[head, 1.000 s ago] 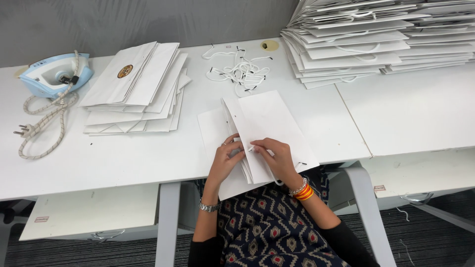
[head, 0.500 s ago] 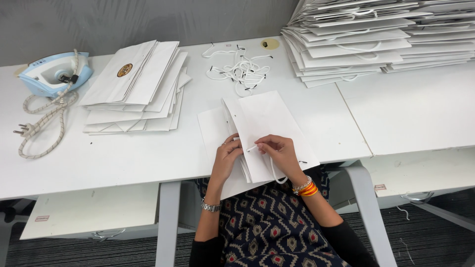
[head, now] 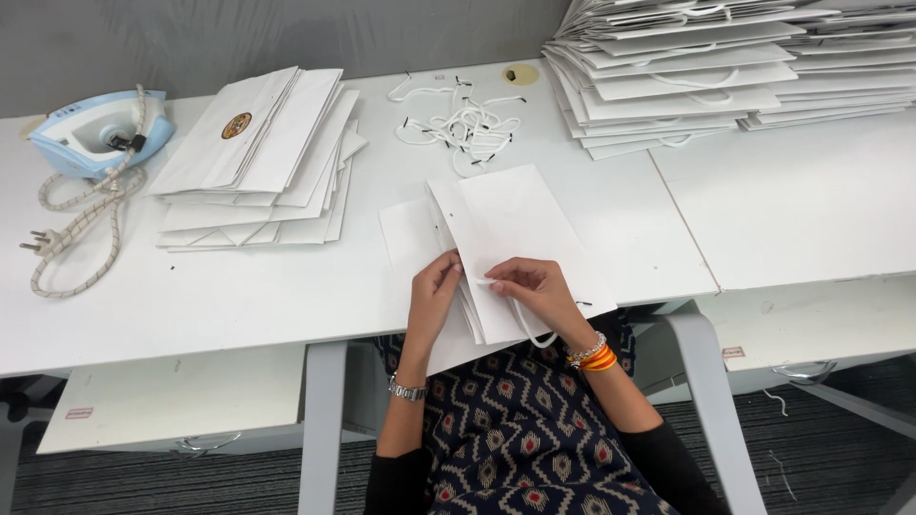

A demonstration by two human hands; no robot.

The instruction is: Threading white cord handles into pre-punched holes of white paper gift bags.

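- The flat white paper bag (head: 515, 238) lies at the near edge of the white worktop (head: 239, 296), straight ahead of the person, its near end hanging slightly over the edge; it sits where it did half a second ago.
- The right hand (head: 539, 286) pinches a thin white cord handle (head: 520, 319) against the bag's near part; the cord loops down past the worktop edge below the wrist. A second ago no loop showed there; it came into sight half a second ago and hangs a little longer now.
- The left hand (head: 434, 291) rests just beside the right, fingers curled on the bag's folded left edge, thumb pressing the paper flat. Both hands have barely shifted across the frames.
- Beyond the bag, a loose tangle of white cords with dark tips (head: 463, 124) lies on the worktop, unchanged.
- To the left, a fanned stack of flat white paper bags (head: 258, 162), the top one bearing a round gold emblem, stays as before.
- Far left, a pale blue clothes iron (head: 95, 129) sits with its braided cable (head: 81, 224) coiled in front of it.
- At the far right, a tall pile of finished white bags with handles (head: 725, 67) stands well apart from the hands.
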